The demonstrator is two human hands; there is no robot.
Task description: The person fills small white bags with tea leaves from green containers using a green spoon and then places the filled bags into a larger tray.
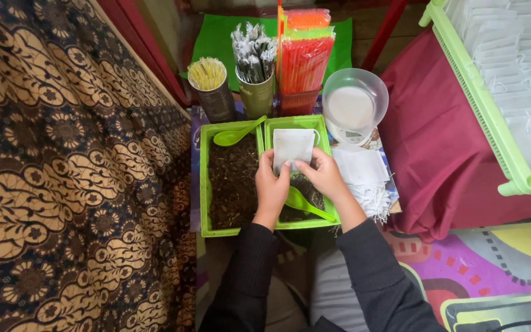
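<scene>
A broad patterned cloth (62, 172) in brown and cream hangs well to the left of the fingers, soft and densely printed. To their right lies a smooth maroon cloth (437, 154), and beyond it a light green slatted plastic basket (493, 117) stacked with flat white bags. Directly beneath the fingers sits a bright green plastic tray (204, 184) with two compartments of dark, crumbly loose matter. Beyond the fingertips stand two round tins (219, 101) of thin sticks, a bundle of orange and red straws (302, 61) and a clear round bowl (354, 95). Just right of the fingers is a pile of limp white bags (361, 169). The left hand (271, 187) and right hand (324, 175) pinch the lower edge of a flat, square white paper bag (292, 146), held over the right compartment. A glossy green spoon (305, 203) is tucked under the right hand's closed fingers.
</scene>
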